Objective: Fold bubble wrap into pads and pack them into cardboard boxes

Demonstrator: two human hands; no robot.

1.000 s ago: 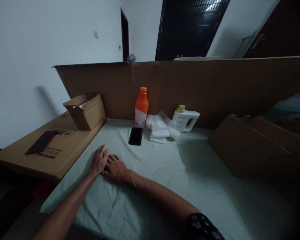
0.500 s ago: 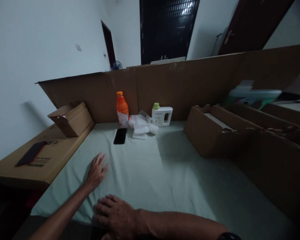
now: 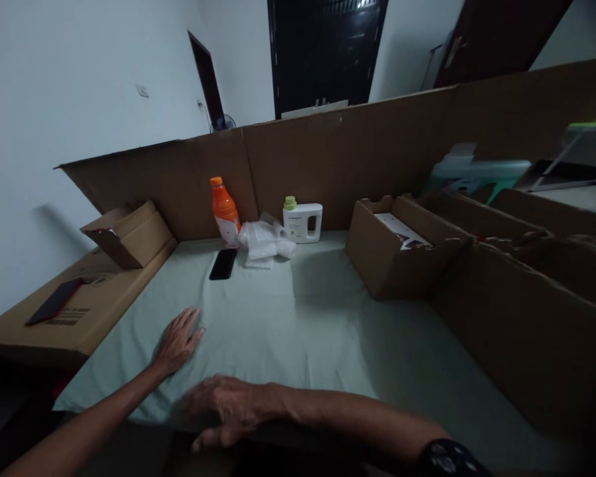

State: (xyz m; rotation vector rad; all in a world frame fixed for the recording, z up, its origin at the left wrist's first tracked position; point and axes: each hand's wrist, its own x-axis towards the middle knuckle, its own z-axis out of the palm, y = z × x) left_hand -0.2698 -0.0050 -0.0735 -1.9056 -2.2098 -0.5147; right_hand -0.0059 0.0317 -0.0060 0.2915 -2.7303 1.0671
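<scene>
Pale green cloth (image 3: 268,318), lightly creased, lies spread out, its near edge running by the right forearm. Left hand (image 3: 177,341): palm down on the near left part of the cloth, fingers slightly parted, thumb out; grip wide, nothing seen in it. Right hand (image 3: 228,405): at the near edge of the cloth, blurred, thumb set apart from the fingers; whether its grip has hold of any cloth cannot be told. The hands are apart.

Beyond the left hand, a black rectangular phone (image 3: 223,264) lies flat on the cloth. Behind it stands an orange bottle (image 3: 223,202) with a whitish label. Clear bubble wrap (image 3: 264,242) lies crumpled just beside the bottle; right of this stands a white plastic jug (image 3: 296,224) with a light green cap. A brown cardboard panel (image 3: 328,159) runs along the far side. At right, an open brown cardboard box (image 3: 370,248) contains white material, partly visible. At left, a large flat carton (image 3: 87,324) bears a small open cardboard box (image 3: 142,235) and a dark flat object (image 3: 55,301) with red edging.
</scene>
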